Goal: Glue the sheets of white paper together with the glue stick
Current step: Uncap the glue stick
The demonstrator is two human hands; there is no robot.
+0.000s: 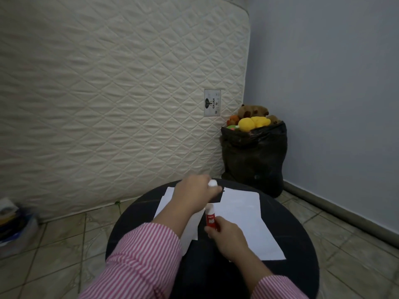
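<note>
Two white paper sheets lie on a round black table: a large sheet on the right and another sheet on the left, partly hidden under my left forearm. My right hand grips the red and white glue stick, which stands upright between the sheets. My left hand hovers over the far edge of the table, fingers closed around a small white cap.
A quilted mattress leans upright behind the table. A black bag full of plush toys stands in the corner at the right. Stacked items sit on the tiled floor at the far left.
</note>
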